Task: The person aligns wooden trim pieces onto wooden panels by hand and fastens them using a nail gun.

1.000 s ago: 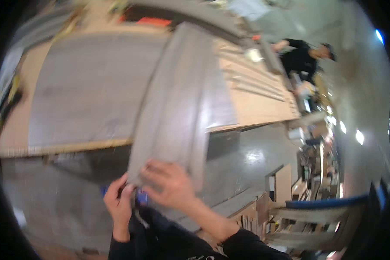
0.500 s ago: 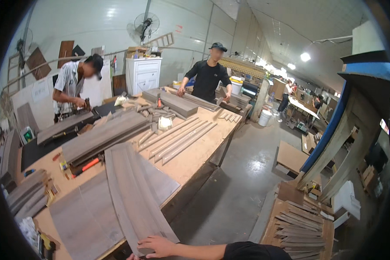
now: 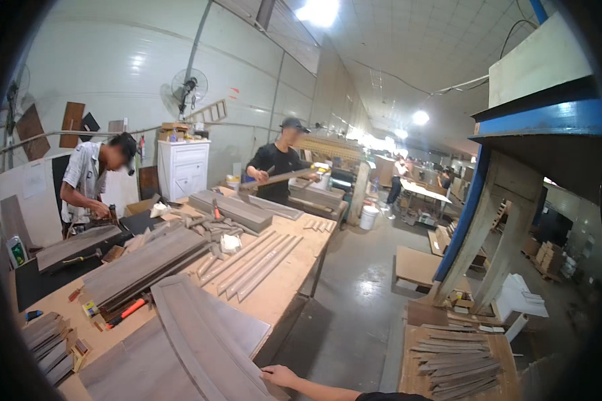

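A long grey-brown wooden panel (image 3: 204,334) with raised borders and a recessed middle stretches up from the lower edge. My right hand (image 3: 279,375) grips its right edge near the bottom, the fingers curled at the rim and the forearm coming in from the lower right. My left hand is out of view. Beneath the panel lies a flat grey wooden sheet (image 3: 127,354) on the tan workbench (image 3: 264,274). Beyond the panel's far end rests a stack of dark grey boards (image 3: 144,267), with an orange-handled tool (image 3: 128,313) beside it.
Pale wooden strips (image 3: 267,271) and wood offcuts (image 3: 211,227) lie farther along the bench. One person (image 3: 87,180) bends over work at far left; another person (image 3: 277,164) holds a board across the bench. At lower right, a low table (image 3: 408,357) bears many thin slats.
The view has turned right and tilted up. My right hand has shifted from the panel's lower end to its right edge. My left fingertips have left the view. The far person has lifted a board.
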Available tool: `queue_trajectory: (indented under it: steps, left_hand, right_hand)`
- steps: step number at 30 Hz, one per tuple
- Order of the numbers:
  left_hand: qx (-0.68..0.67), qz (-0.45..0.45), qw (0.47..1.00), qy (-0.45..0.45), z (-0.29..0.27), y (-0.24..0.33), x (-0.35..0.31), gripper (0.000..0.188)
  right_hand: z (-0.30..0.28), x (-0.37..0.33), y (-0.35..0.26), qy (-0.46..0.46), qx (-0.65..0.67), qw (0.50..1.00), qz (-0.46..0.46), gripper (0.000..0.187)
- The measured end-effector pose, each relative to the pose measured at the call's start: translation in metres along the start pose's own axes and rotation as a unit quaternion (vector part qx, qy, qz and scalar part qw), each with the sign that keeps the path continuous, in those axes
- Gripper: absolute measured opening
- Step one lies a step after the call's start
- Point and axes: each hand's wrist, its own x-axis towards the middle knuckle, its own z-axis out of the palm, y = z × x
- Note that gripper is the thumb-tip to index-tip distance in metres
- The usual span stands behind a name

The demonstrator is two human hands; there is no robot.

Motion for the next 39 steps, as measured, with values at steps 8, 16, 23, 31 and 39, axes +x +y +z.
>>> queue_trajectory:
  steps: [8,16,23,31,39]
  left_hand:
    - [-0.171,-0.073,0.981,0.049,-0.119,0.159,0.027,0.034]
    - [-0.263,-0.177,0.946,0.064,-0.123,0.213,0.021,0.035]
    - [-0.226,-0.242,0.935,0.127,-0.111,0.223,0.014,0.023]
    - [-0.279,-0.237,0.912,0.185,-0.1,0.206,0.034,0.024]
    - [-0.318,-0.233,0.907,0.152,-0.086,0.191,0.007,0.034]
  right_hand:
    - [0.005,0.019,0.014,0.127,0.116,0.983,-0.069,0.043]
    - [-0.009,0.0,0.019,0.158,0.143,0.969,-0.127,0.042]
    - [-0.011,-0.003,0.018,0.115,0.219,0.961,-0.125,0.036]
    - [-0.022,-0.004,-0.014,0.304,-0.011,0.899,-0.316,0.04]
    - [0.041,-0.056,-0.043,-0.002,-0.053,0.881,-0.471,0.055]
